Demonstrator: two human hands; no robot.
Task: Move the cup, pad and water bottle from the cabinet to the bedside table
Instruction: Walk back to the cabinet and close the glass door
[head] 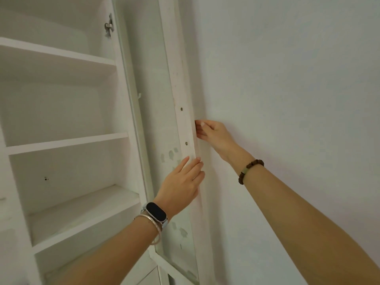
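A white cabinet [67, 138] stands open at the left, its visible shelves bare. Its glass-panelled door [181, 89] is swung wide, almost against the wall. My right hand [213, 133] curls its fingers around the door's outer edge, behind the frame. Lower down, my left hand [182, 182] lies flat with fingers together on the front of the door frame. No cup, pad or water bottle shows anywhere in view.
A plain white wall [287, 79] fills the right half, close behind the door. A metal hinge [109, 25] sits at the cabinet's upper inner side. Lower cabinet doors [150, 276] show at the bottom edge.
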